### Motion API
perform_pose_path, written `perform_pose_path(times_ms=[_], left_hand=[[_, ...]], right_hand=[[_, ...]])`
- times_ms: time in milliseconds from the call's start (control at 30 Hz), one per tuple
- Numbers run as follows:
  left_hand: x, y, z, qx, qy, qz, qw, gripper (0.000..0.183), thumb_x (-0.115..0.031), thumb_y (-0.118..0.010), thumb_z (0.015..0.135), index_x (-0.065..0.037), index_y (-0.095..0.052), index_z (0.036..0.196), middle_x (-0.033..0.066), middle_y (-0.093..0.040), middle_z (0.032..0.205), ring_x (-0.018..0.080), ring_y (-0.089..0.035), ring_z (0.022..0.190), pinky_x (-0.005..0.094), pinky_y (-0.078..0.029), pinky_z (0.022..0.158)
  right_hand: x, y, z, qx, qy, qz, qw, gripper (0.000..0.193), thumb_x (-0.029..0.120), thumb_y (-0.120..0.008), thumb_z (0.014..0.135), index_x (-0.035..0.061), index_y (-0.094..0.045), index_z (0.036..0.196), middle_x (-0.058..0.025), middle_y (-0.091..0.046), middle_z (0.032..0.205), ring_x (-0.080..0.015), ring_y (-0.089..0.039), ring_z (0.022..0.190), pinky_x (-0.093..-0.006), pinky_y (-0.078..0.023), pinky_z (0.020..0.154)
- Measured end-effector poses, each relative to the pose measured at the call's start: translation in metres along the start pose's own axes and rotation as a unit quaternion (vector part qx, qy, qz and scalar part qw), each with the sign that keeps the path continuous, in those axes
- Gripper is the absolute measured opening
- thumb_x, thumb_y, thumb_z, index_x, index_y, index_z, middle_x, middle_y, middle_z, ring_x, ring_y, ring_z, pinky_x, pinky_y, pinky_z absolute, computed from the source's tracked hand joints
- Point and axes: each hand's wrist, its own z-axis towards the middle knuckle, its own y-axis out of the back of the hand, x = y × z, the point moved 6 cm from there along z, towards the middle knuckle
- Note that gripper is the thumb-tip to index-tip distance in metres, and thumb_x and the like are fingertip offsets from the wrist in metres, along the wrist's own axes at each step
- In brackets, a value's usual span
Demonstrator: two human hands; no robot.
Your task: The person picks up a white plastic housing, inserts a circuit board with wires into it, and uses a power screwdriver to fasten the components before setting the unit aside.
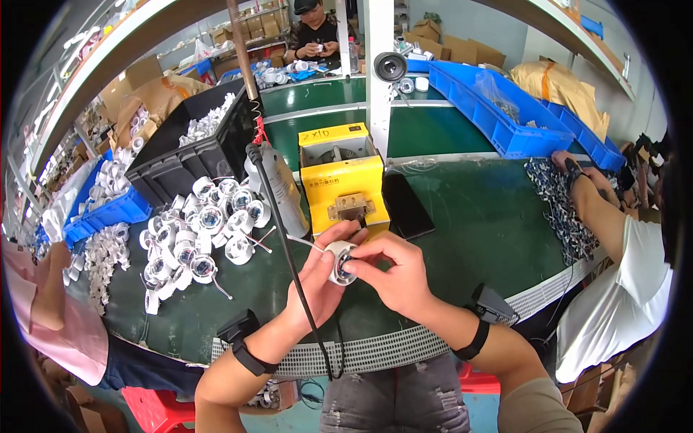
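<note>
Basically, both hands meet on one white round housing (335, 268), up off the green table (462, 238), just in front of the yellow machine (338, 180). Left hand (312, 280) has its fingers curled round the rim, firm hold. Right hand (393, 268) comes in from the right, thumb and forefinger almost together at the dark insert (346, 264) — pinching or only pressing, can't tell. Key relation: hollow face looks right and up, short axis aimed roughly at the right fingertips, which touch already — left palm sits behind it.
</note>
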Motion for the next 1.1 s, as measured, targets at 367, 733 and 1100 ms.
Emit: perform_pose_path(times_ms=[367,733,1100], left_hand=[[-0.002,0.007,0.002,-0.037,0.009,0.244,0.969,0.051,-0.019,-0.050,0.098,-0.003,-0.031,0.142,0.0137,-0.046,0.134,0.0208,-0.048,0.120,0.0363,-0.043,0.099],[0.010,0.026,0.006,-0.089,0.172,0.178,0.965,0.033,-0.003,-0.048,0.095,0.003,-0.044,0.128,0.0143,-0.059,0.113,0.0244,-0.062,0.102,0.0364,-0.058,0.085],[0.027,0.043,-0.002,-0.126,0.268,0.199,0.934,0.032,-0.009,-0.048,0.096,0.005,-0.045,0.124,0.0130,-0.057,0.111,0.0222,-0.064,0.090,0.0347,-0.060,0.077]], right_hand=[[-0.015,0.003,0.008,0.023,-0.074,0.114,0.990,0.019,0.000,-0.068,0.082,-0.0010,-0.064,0.101,-0.0073,-0.062,0.102,-0.0165,-0.064,0.091,-0.0274,-0.052,0.079],[0.025,-0.004,0.042,-0.057,0.152,-0.186,0.969,0.035,0.007,-0.068,0.081,-0.0002,-0.059,0.114,-0.0150,-0.063,0.099,-0.0208,-0.065,0.082,-0.0304,-0.051,0.072],[0.044,-0.056,0.074,-0.099,0.168,0.163,0.967,0.045,0.012,-0.045,0.095,-0.0010,-0.027,0.134,-0.0055,-0.053,0.077,-0.0137,-0.054,0.057,-0.0280,-0.049,0.055]])
